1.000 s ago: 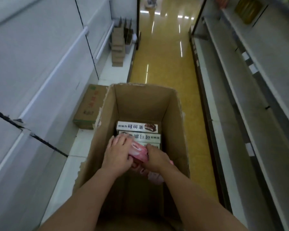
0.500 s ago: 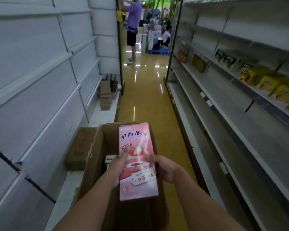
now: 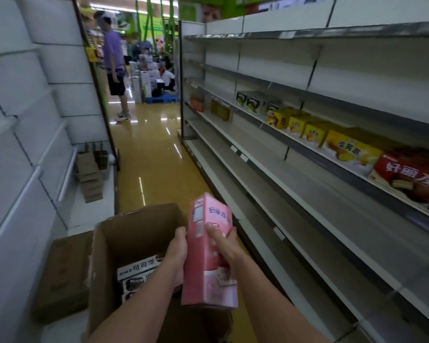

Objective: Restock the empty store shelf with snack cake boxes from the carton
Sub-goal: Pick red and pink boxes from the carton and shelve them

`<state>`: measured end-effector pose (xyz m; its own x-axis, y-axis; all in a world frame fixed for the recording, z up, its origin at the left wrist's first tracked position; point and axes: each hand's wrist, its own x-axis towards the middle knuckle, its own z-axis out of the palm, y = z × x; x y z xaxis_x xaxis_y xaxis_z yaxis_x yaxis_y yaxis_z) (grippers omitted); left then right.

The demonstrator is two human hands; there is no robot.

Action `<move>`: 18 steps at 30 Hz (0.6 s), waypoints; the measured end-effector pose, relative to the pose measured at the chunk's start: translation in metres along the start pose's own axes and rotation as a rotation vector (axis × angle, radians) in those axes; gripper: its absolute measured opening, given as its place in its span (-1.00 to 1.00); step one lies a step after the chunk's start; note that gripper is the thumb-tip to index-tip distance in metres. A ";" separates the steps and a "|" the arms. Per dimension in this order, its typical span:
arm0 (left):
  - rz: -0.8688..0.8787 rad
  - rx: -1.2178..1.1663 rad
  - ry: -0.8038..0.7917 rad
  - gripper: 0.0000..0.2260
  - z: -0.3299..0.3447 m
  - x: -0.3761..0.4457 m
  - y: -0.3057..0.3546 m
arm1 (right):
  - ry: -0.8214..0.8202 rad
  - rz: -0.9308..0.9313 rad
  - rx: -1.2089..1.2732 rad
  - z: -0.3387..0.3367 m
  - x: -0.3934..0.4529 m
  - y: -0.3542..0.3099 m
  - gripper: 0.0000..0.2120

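Far left: white wall panels (image 3: 22, 125), a closed brown carton (image 3: 62, 276) lying on the white base ledge, flattened cardboard (image 3: 91, 174) stacked further back. Next, the open carton (image 3: 134, 226), flaps up, holding white-and-dark snack cake boxes (image 3: 139, 271) low inside, with bare room above them. Over the carton's right edge, left hand (image 3: 177, 253) clasping the left side of an upright pink snack cake box (image 3: 208, 256); right hand (image 3: 223, 243) gripping its right face, fingers curled around. Middle: glossy yellow aisle floor (image 3: 149, 154), open down to a standing person (image 3: 114, 70). Right: store shelf (image 3: 295, 194), lower tiers bare; upper tier carrying yellow boxes (image 3: 349, 149) and a red box (image 3: 411, 174) near its front lip.
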<state>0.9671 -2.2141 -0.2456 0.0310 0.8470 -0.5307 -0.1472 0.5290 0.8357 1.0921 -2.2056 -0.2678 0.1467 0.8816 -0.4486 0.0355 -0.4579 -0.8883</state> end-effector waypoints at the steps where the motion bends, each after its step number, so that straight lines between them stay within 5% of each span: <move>1: 0.004 0.033 -0.047 -0.59 -0.001 0.003 -0.004 | -0.032 0.026 0.035 -0.007 -0.006 0.001 0.07; 5: 0.056 0.159 -0.175 -0.79 0.003 0.000 -0.017 | -0.248 0.127 0.282 -0.035 -0.028 0.006 -0.13; 8: -0.025 0.129 -0.326 -0.42 0.010 0.006 -0.027 | -0.355 0.036 0.605 -0.050 -0.050 0.009 -0.29; 11: -0.179 0.097 -0.525 -0.42 0.025 -0.005 -0.031 | -0.337 -0.082 0.673 -0.068 -0.060 0.013 -0.57; 15: -0.190 0.104 -0.560 -0.32 0.046 -0.008 -0.043 | -0.025 0.046 0.391 -0.101 -0.078 0.022 -0.58; 18: -0.065 0.319 -0.514 -0.18 0.069 -0.012 -0.047 | 0.138 0.042 0.218 -0.128 -0.095 0.029 -0.56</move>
<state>1.0417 -2.2454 -0.2694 0.5150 0.6873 -0.5121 0.1721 0.5024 0.8473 1.2062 -2.3169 -0.2384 0.2773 0.8319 -0.4808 -0.1850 -0.4448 -0.8763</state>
